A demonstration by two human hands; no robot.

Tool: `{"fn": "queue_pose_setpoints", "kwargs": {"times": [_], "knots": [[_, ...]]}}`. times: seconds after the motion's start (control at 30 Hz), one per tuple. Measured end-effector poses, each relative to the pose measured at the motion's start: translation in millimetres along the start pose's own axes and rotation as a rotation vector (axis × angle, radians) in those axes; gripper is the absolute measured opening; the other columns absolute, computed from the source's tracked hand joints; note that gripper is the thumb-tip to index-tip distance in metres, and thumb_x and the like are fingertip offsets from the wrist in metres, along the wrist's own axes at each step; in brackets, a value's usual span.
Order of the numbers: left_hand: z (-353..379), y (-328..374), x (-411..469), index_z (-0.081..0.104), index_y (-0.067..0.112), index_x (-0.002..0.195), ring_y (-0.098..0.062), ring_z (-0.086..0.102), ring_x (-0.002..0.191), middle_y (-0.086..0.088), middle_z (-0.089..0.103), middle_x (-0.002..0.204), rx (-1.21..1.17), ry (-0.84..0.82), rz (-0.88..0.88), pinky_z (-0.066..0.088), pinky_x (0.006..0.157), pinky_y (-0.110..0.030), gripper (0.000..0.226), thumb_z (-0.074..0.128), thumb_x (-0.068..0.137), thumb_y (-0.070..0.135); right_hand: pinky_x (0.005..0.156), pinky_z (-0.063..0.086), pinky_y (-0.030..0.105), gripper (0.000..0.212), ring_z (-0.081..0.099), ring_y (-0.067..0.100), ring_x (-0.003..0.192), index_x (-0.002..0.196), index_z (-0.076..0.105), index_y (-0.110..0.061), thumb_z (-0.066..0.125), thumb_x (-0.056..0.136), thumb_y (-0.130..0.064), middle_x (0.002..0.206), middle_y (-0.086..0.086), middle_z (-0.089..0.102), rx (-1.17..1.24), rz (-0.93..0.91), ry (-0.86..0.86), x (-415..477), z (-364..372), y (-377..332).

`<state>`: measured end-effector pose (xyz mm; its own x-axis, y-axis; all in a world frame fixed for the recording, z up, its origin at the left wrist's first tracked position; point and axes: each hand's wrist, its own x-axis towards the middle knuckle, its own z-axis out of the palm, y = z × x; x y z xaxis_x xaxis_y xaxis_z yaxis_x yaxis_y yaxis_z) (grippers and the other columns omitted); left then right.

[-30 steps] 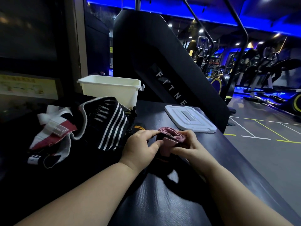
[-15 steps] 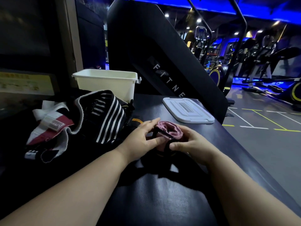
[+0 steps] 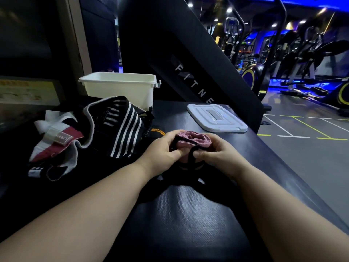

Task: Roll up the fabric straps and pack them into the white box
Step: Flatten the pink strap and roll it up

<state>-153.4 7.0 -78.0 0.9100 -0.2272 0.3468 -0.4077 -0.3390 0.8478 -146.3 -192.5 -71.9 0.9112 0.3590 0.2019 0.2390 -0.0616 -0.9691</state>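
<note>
A pink fabric strap (image 3: 194, 139) is rolled into a thick bundle with a black band across it, held just above the black padded surface (image 3: 181, 214). My left hand (image 3: 162, 151) grips its left side and my right hand (image 3: 217, 154) its right side, thumbs pressed at the front. A pile of loose straps lies to the left: a black one with white stripes (image 3: 120, 125) and a white and dark red one (image 3: 56, 140). The white box (image 3: 120, 87) stands open behind the pile; its inside is hidden.
The box's white lid (image 3: 217, 120) lies flat to the right of the box. A slanted black machine panel (image 3: 188, 63) rises behind. The padded surface's right edge drops to the gym floor (image 3: 311, 157), with exercise machines beyond.
Both hands kept the pink roll in place while the thumbs shifted on its front. The view tilted slightly, so everything sits a little lower in frame.
</note>
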Motion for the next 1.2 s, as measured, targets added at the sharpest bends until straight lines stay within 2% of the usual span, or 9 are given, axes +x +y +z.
{"fn": "queue_pose_setpoints", "kwargs": {"times": [0.13,0.33,0.43,0.5,0.6,0.8,0.97,1.07,1.2], "knots": [[4,3,-2,0.057,0.022,0.128,-0.004,0.061,0.109,0.007,0.068,0.113,0.064,0.081,0.029,0.044,0.096,-0.018,0.042,0.069,0.088,0.019,0.083,0.055,0.039,0.041,0.066,0.018,0.085,0.099,0.062,-0.017,0.083,0.066,-0.008,0.090,0.004,0.070,-0.007,-0.006,0.036,0,1,-2],[0,1,-5,0.049,0.033,0.132,-0.002,0.055,0.120,0.008,0.061,0.127,-0.043,-0.056,-0.029,0.041,0.106,-0.027,0.065,0.067,0.072,0.051,0.091,0.053,0.041,0.054,0.067,0.024,0.104,0.117,0.062,-0.018,0.080,0.068,-0.010,0.111,0.009,0.071,0.060,0.026,-0.034,-4,0,-2],[3,2,-5,0.049,0.030,0.132,-0.003,0.056,0.118,0.007,0.062,0.125,-0.028,-0.023,-0.033,0.042,0.105,-0.025,0.061,0.067,0.075,0.044,0.080,0.057,0.036,0.054,0.068,0.024,0.099,0.118,0.062,-0.018,0.080,0.070,-0.002,0.107,0.008,0.071,0.100,0.038,-0.119,-6,0,-5],[6,4,-5,0.052,0.026,0.130,-0.006,0.058,0.115,0.006,0.064,0.120,-0.021,0.018,-0.031,0.044,0.102,-0.023,0.052,0.069,0.082,0.035,0.073,0.058,0.035,0.054,0.069,0.023,0.093,0.114,0.062,-0.019,0.079,0.065,-0.005,0.102,0.008,0.072,0.077,0.045,-0.078,-6,2,-4],[8,7,-3,0.054,0.020,0.128,-0.012,0.061,0.110,0.002,0.067,0.113,0.038,0.068,-0.018,0.046,0.099,-0.025,0.041,0.067,0.089,0.019,0.074,0.058,0.040,0.052,0.069,0.024,0.093,0.112,0.062,-0.020,0.080,0.067,-0.004,0.105,0.014,0.070,0.022,0.043,-0.007,-4,4,-2],[8,6,-2,0.054,0.018,0.127,-0.014,0.061,0.107,-0.001,0.067,0.110,0.064,0.090,-0.001,0.046,0.100,-0.033,0.039,0.066,0.090,0.019,0.075,0.059,0.035,0.050,0.069,0.016,0.090,0.110,0.064,-0.020,0.079,0.069,0.006,0.097,0.002,0.073,-0.063,-0.009,0.049,-2,6,-3],[1,1,-4,0.041,0.026,0.137,-0.009,0.055,0.118,-0.002,0.058,0.127,0.008,-0.083,-0.039,0.042,0.105,-0.027,0.061,0.064,0.083,0.041,0.079,0.058,0.039,0.065,0.068,0.020,0.099,0.115,0.060,-0.025,0.086,0.058,-0.009,0.107,0.005,0.071,-0.067,0.027,-0.024,-3,3,-2],[-1,-4,-4,0.031,0.035,0.140,-0.007,0.055,0.117,0.001,0.057,0.128,0.074,-0.155,-0.050,0.042,0.105,-0.027,0.084,0.074,0.068,0.047,0.092,0.049,0.021,0.082,0.062,0.003,0.111,0.117,0.053,-0.040,0.091,0.052,-0.009,0.115,-0.010,0.068,-0.282,0.022,-0.063,-4,-2,-3],[0,-11,1,0.023,0.040,0.139,-0.012,0.054,0.120,0.000,0.056,0.128,0.130,-0.183,-0.049,0.041,0.108,-0.037,0.101,0.076,0.053,0.050,0.088,0.040,0.005,0.086,0.055,-0.013,0.106,0.108,0.045,-0.052,0.091,0.055,-0.003,0.111,-0.026,0.061,-0.491,-0.004,-0.017,-4,-1,-5]]}}
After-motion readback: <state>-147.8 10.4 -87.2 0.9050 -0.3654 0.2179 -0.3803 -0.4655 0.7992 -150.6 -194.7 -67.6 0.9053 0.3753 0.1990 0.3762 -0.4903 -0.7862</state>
